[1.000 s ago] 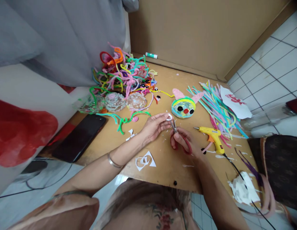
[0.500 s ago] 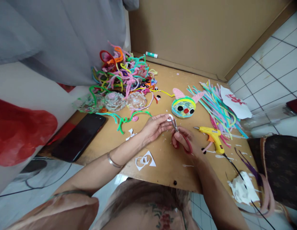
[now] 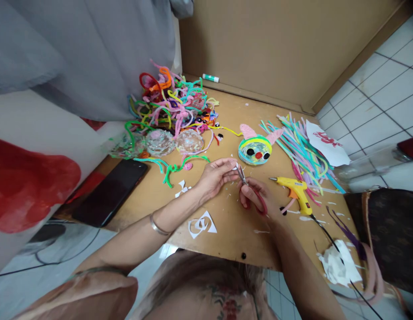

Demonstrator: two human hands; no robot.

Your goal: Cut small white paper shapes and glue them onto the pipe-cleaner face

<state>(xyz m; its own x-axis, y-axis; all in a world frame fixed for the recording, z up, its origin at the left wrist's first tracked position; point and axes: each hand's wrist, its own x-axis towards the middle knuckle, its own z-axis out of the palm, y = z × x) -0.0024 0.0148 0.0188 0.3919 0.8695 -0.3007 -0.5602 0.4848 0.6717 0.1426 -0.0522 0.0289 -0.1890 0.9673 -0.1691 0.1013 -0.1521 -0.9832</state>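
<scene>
Between the thumb and fingers of my left hand (image 3: 218,177) is pinched a small white paper piece (image 3: 235,166). My right hand (image 3: 254,194) grips red-handled scissors (image 3: 260,201), whose metal blades meet the paper's edge close to my left fingertips. Just beyond both hands sits a round craft head (image 3: 255,151) with pink ears, a green and yellow band, black eyes and a red nose. Cut white paper scraps (image 3: 202,225) lie on the table nearer my body, with smaller scraps (image 3: 182,189) beside my left wrist.
A yellow glue gun (image 3: 298,191) lies right of my right hand, its cord running toward me. Behind it is a bundle of pipe cleaners (image 3: 298,144). A tangled heap of pipe cleaner crafts (image 3: 174,104) fills the back left. A black phone (image 3: 111,191) rests at the left edge.
The white paper piece has turned in my left fingers and shows less of its ring shape. The scissor blades have shifted slightly left and look more closed. The craft head stays put.
</scene>
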